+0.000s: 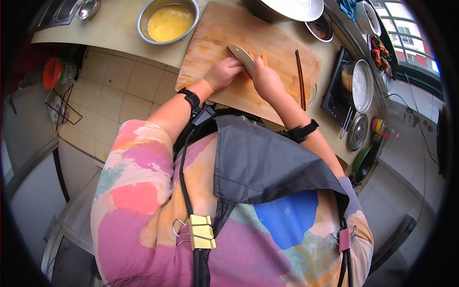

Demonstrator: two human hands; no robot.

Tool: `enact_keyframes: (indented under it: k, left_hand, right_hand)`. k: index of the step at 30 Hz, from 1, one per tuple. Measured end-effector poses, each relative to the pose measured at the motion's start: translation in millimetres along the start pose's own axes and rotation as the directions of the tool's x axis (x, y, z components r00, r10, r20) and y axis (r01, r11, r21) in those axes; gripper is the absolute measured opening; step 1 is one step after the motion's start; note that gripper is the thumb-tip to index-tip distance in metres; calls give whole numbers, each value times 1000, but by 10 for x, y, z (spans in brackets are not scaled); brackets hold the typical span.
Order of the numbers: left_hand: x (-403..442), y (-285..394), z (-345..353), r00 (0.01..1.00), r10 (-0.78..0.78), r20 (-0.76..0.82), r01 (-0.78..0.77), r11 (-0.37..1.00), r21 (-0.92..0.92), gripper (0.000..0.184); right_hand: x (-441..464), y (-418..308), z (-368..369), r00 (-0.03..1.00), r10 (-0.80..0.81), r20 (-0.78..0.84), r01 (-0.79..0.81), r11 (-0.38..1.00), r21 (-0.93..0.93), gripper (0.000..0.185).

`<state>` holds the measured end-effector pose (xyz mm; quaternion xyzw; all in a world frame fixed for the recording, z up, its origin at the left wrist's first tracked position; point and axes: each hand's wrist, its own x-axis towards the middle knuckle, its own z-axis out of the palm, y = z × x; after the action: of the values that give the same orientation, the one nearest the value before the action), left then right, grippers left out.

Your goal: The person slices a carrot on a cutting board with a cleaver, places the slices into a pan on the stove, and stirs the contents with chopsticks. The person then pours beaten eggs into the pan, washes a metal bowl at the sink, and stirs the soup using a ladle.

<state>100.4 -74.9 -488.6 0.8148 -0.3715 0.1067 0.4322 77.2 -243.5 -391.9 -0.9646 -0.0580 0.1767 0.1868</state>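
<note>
A knife (243, 58) with a broad blade slants over the wooden cutting board (205, 57). My right hand (267, 82) is closed around its handle end, most of which the fingers hide. Just left of the blade, my left hand (224, 74) has its fingers bent together against an orange vegetable, mostly hidden between the hands. More orange pieces (264, 60) show beyond my right hand, beside the blade. A pair of dark chopsticks (300, 79) lies on the right part of the board.
A metal bowl of yellow liquid (168, 23) stands left of the board. Behind it are a large bowl (296, 7) and a small dark dish (321, 27). To the right, a pot (359, 86) sits on a black cooktop (334, 79), near a lid (357, 131).
</note>
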Motion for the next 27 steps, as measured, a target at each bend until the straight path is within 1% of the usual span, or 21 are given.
enact_keyframes:
  k: [2, 3, 5, 6, 8, 9, 10, 13, 14, 16, 18, 19, 21, 22, 24, 27]
  left_hand:
    - [13, 38, -5, 1000, 1, 11, -1, 1000, -1, 19]
    - [23, 35, -31, 1000, 2, 13, -2, 1000, 0, 20]
    - [28, 17, -36, 1000, 6, 14, -5, 1000, -18, 20]
    - [25, 15, -29, 1000, 11, 5, -11, 999, -39, 21]
    - [16, -13, -16, 1000, 19, 13, -19, 1000, -17, 20]
    - [15, -17, -3, 1000, 17, 3, -17, 999, -34, 20]
    - [20, -10, 11, 1000, 15, -13, -16, 999, -52, 19]
    - [38, 9, -22, 1000, 15, 15, -15, 999, -42, 17]
    - [53, 8, -33, 999, 30, 16, -30, 999, -37, 17]
    - [41, 23, -28, 1000, 8, 6, -8, 1000, -27, 14]
    - [38, 26, -20, 1000, 15, 1, -15, 1000, -17, 13]
    - [43, 25, -15, 1000, 14, -4, -15, 1000, -10, 12]
    - [36, 28, -12, 1000, 24, -6, -24, 1000, -12, 13]
    - [37, 28, -8, 1000, 25, -8, -25, 1000, -10, 13]
    - [43, 23, -10, 999, 33, -22, -33, 999, -6, 13]
    - [18, 29, -8, 999, 24, -34, -24, 1000, -4, 14]
  right_hand:
    - [132, -5, 192, 989, -74, -128, 72, 997, -21, 23]
    - [187, 44, 231, 988, -80, -131, 80, 997, -10, 23]
    - [161, 245, 243, 985, 6, -172, 17, 991, 130, 29]
    - [115, 302, 221, 985, 8, -170, 15, 990, 138, 29]
    - [30, 339, 146, 993, -17, -115, 38, 981, 188, 37]
    - [-67, 315, 106, 996, -15, -93, 30, 986, 163, 39]
    - [-143, 369, 136, 995, -7, -98, 23, 986, 166, 39]
    - [-308, 516, 165, 991, 3, -130, 23, 979, 203, 37]
    - [-338, 517, 110, 991, 28, -130, 1, 977, 213, 36]
    - [-367, 468, 6, 989, 52, -137, -20, 974, 224, 36]
    - [-386, 383, -87, 988, 119, -100, -85, 952, 294, 34]
    - [-385, 358, -82, 987, 121, -106, -85, 952, 293, 34]
    - [-395, 319, -72, 996, 27, -89, -14, 989, 146, 31]
    - [-406, 310, -87, 995, 29, -91, -16, 990, 143, 31]
    - [-406, 276, -113, 995, 77, -59, -64, 979, 194, 31]
    - [-419, 280, -104, 997, 46, -67, -31, 975, 221, 30]
